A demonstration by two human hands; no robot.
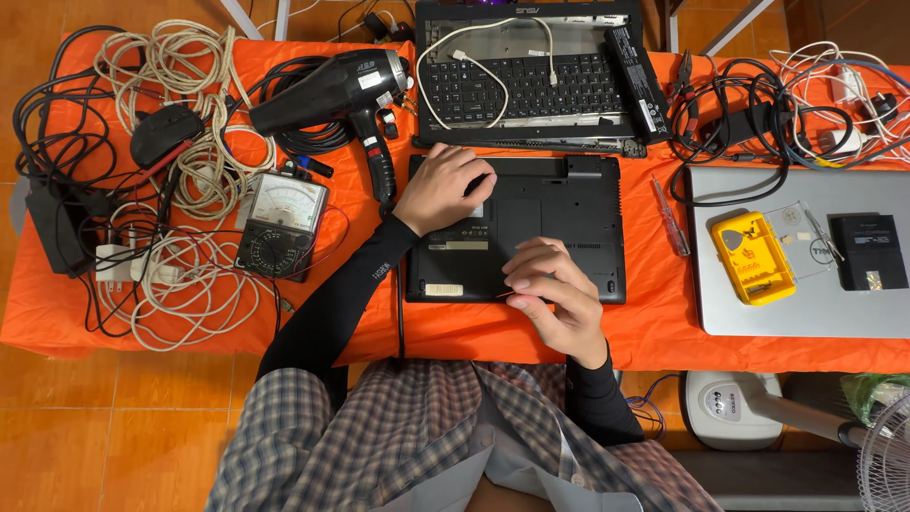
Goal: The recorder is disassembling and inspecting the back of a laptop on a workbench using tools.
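Black plastic is under both hands: a laptop [531,223] lies upside down on the orange cloth [654,332]. The left hand [444,188] rests flat on the laptop's top left corner, fingers bent, holding nothing, just pressing. The right hand [557,296] sits at the near edge with its fingers pinched tight; something thin and red shows at the fingertips, but it is too small to tell what it is.

Just past the laptop lies an open keyboard case [526,81] with a white cable on it. A black hair dryer [346,95] is to the left, touching the laptop's corner, and a meter [282,226] sits further left among piles of wires [180,284]. A small screwdriver [669,216] lies to the right, beside a silver laptop [806,284] with a yellow box [754,258] on it.

A tiny part could slip from the pinch and get lost in the cloth's folds. The laptop could also slide if the left hand lets up
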